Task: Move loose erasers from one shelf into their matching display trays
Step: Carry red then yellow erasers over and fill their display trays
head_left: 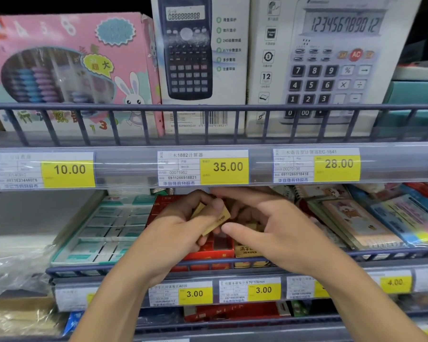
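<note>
The left hand grips a tan eraser, a flat rectangular block in a matte yellowish paper sleeve with faint print on its face. Its long axis runs on a slant, the upper end toward the upper right under the left thumb, the lower end down and left toward the palm. A second tan edge shows just behind it in the same fingers; whether that is another eraser cannot be told. The right hand is beside it, fingers loosely curled, the thumb tip just under the eraser's lower edge; whether it touches or holds anything cannot be told.

Both hands hover over a red cardboard display tray on the middle shelf. Just to its right stands a yellow cardboard tray with dark characters on its front. To the left lies a teal-rimmed tray of white erasers in shiny wrappers, set in neat rows. To the right, spiral notebooks with glossy cartoon covers lean in a stack.

The shelves are grey-blue metal with a low barred rail along each front edge and clear plastic strips holding yellow price labels. Above stand a pink abacus box and two calculator boxes. Crinkled clear plastic film lies at the far left.
</note>
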The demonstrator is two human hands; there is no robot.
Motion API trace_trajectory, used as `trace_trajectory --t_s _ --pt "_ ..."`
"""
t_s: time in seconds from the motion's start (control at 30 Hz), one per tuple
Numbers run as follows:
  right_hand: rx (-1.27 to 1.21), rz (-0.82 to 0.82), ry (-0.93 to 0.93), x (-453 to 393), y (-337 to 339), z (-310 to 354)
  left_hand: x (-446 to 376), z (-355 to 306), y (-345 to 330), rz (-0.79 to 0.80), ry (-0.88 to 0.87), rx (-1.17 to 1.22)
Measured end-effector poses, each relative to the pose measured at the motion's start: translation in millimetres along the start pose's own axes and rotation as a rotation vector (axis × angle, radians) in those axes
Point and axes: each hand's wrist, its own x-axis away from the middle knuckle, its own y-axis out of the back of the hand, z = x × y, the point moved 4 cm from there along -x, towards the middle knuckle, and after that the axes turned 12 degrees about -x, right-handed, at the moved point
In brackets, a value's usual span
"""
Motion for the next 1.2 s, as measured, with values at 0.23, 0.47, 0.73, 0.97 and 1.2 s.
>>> trace_trajectory --t_s 0.23,0.47,0.73,0.97,1.2 --pt "-0.070 -0.081 -0.008 0 -1 -5 2 -1 2 -0.001 0.041 0.139" --pt "-0.342 -0.151 -0.031 8 10 -9 0 2 3 0.035 -0.026 0.050" --pt "-0.346 -0.348 -0.072 8 5 -6 1 3 4 0.022 -0.056 0.058" --pt "0.218 -0.372 -0.101 23 -13 -1 0 5 4 -0.015 -0.078 0.069" --pt "0.192 -0.391 -0.090 22 6 8 -2 7 3 -0.043 -0.037 0.102"
